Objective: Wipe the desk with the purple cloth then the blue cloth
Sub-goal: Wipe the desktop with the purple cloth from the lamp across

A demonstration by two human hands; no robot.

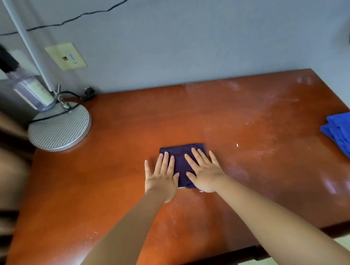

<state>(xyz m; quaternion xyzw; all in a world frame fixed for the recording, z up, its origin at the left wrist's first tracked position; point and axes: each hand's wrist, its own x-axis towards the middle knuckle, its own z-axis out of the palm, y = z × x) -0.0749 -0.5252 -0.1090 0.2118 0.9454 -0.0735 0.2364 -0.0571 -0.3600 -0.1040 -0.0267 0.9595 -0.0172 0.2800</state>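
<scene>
Both palms flat, fingers spread, gripping nothing: left hand [161,177] and right hand [206,172] press folded dark purple cloth [181,162] onto dusty reddish-brown wooden desk [249,118]; folded blue cloth [344,134] at right edge.

Plain grey-blue painted wall [206,42] behind, with a cream plastic wall plate [66,56], a thin black cable [82,15] strung across, pale greenish floor [348,243] bottom right.

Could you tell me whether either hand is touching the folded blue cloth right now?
No, both hands, left and right, press flat on the folded purple cloth; the folded blue cloth lies untouched.
</scene>
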